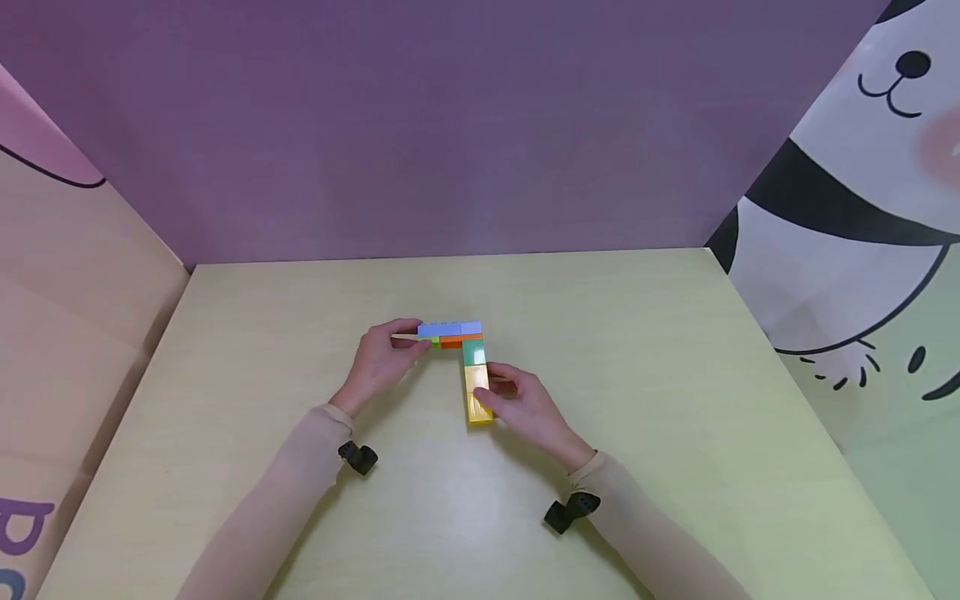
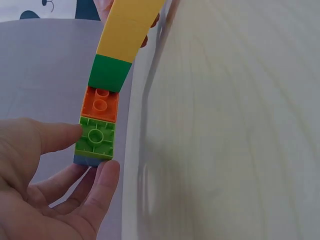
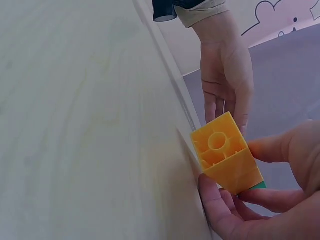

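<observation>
An L-shaped build of toy building bricks is held between both hands over the table. Its far bar has a blue brick (image 1: 448,328) on top, with an orange brick (image 2: 100,104) and a lime green brick (image 2: 95,137) beneath. A dark green brick (image 1: 474,352) and yellow bricks (image 1: 477,379) form the leg toward the person. The left hand (image 1: 382,360) pinches the blue and lime end between thumb and fingers. Around the yellow end, the right hand (image 1: 527,407) grips with thumb and fingers; the hollow underside of a yellow brick (image 3: 218,141) faces the right wrist camera.
The pale wooden table (image 1: 315,308) lies beneath the hands. A purple panel (image 1: 450,133) stands along its far edge, with a pink panel (image 1: 67,317) at left and a panel with a cartoon bear (image 1: 847,183) at right. Each wrist wears a small black camera (image 1: 358,457).
</observation>
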`<action>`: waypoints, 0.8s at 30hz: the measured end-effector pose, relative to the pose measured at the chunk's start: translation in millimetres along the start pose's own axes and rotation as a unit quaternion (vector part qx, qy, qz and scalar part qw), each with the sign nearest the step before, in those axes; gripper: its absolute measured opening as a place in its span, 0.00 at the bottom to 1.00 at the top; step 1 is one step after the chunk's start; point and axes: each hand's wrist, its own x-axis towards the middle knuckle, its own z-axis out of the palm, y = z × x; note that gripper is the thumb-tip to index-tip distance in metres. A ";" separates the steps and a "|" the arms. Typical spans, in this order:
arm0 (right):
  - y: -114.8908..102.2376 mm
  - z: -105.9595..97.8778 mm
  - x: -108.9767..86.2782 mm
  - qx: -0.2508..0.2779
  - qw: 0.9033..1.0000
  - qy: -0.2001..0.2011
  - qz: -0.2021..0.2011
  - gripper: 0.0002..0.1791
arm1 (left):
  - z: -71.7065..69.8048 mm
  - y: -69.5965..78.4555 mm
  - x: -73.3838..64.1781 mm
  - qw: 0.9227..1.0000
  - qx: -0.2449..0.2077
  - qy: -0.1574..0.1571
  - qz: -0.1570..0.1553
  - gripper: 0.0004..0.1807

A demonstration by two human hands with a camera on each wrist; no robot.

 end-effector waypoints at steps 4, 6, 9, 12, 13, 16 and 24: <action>1.0 2.6 -0.6 -0.014 1.000 0.008 -0.001 0.30 | 2.2 -3.6 3.1 1.000 0.020 -0.002 -0.004 0.24; 1.0 3.8 -0.8 -0.018 1.000 0.008 -0.002 0.30 | 2.8 -4.2 3.9 1.000 0.028 -0.005 -0.002 0.24; 0.4 5.4 -1.1 -0.028 1.000 0.012 -0.003 0.30 | 3.3 -4.2 5.2 0.999 0.038 -0.008 0.000 0.24; -0.5 6.5 -1.4 -0.034 0.999 0.018 -0.004 0.29 | 4.0 -4.1 6.7 0.999 0.048 -0.011 0.005 0.25; -0.9 6.9 -1.6 -0.036 0.999 0.020 -0.005 0.29 | 4.2 -4.2 7.2 0.999 0.051 -0.012 0.004 0.25; -2.3 8.2 -1.9 -0.041 0.999 0.024 -0.006 0.29 | 5.0 -5.8 8.2 0.998 0.063 -0.014 0.004 0.25; -2.4 12.0 -0.9 -0.058 0.998 0.029 -0.012 0.27 | 6.9 -12.2 7.7 0.996 0.087 -0.012 0.004 0.25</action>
